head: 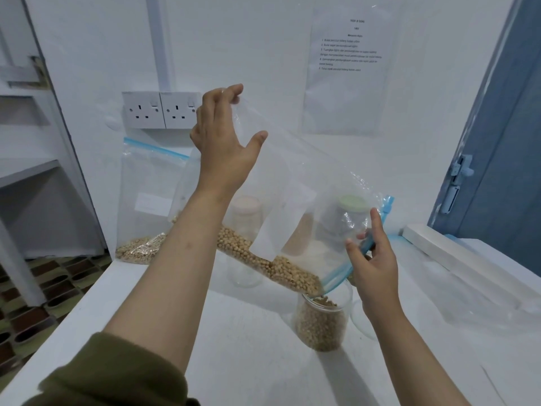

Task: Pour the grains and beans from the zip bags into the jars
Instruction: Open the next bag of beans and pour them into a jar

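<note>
Head view: a white table (240, 341) is seen from above, with two bare forearms reaching over it. The left hand (222, 142) is raised at about 11 o'clock from the frame's centre; a bottom corner of a clear zip bag (295, 183) is pinched between its fingers (234, 90), with the thumb spread apart. The bag is held tilted, its blue zip mouth lowest at about 5 o'clock, just over the rim of an open glass jar (322, 323). A single band of round tan beans (269, 265) is seen lying along the bag's lower edge and reaching the mouth. The jar stands upright on the table and is mostly filled with the same beans. The right hand (371, 265) is held at 4 o'clock beside the jar; the blue zip strip is pinched by its fingers at the bag's mouth.

Three jars can be counted with confidence: the one being filled, an empty clear jar (244, 244) behind the bag, and a jar with a pale green lid (349, 218) seen through the plastic. A further clear rim at the right of the filled jar is too faint to identify. A second zip bag (146, 206) with grains at its bottom stands at 9 o'clock against the wall. Two wall sockets (161, 109) and one printed sheet (348, 68) are fixed to the wall.
</note>
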Demonstrator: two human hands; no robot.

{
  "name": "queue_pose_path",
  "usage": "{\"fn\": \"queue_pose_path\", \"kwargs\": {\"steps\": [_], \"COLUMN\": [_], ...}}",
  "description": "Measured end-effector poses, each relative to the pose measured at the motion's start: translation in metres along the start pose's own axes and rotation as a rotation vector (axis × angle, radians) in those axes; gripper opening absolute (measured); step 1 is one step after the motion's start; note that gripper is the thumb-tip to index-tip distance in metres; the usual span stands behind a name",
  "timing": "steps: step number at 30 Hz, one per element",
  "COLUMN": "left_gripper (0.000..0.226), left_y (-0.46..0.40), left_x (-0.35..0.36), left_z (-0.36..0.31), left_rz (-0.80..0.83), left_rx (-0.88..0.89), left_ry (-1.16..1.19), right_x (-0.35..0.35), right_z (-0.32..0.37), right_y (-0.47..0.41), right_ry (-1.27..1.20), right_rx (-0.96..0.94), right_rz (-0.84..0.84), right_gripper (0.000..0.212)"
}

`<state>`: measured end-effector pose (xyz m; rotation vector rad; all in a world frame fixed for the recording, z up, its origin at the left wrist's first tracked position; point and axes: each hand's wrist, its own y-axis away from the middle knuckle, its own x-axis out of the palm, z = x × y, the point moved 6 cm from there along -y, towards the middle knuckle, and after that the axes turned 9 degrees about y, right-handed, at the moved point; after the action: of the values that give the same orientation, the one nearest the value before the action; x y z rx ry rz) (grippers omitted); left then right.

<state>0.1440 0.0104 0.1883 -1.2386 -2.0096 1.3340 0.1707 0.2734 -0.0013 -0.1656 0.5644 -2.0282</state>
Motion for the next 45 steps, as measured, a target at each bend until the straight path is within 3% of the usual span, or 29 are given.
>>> {"fn": "queue_pose_path", "kwargs": {"steps": [45], "left_gripper": [0.066], "left_y": [0.0012], "left_x": [-0.004], "left_z": [-0.0039], "left_rz": [0.001], "left_rx": [0.016], "left_ry": [0.009], "right_x": [0.0], "right_z": [-0.0013], "right_y": [0.0036], "right_ry": [0.005], "right_rx": [-0.004], "right_rz": [0.005], "right_gripper": [0.067]}}
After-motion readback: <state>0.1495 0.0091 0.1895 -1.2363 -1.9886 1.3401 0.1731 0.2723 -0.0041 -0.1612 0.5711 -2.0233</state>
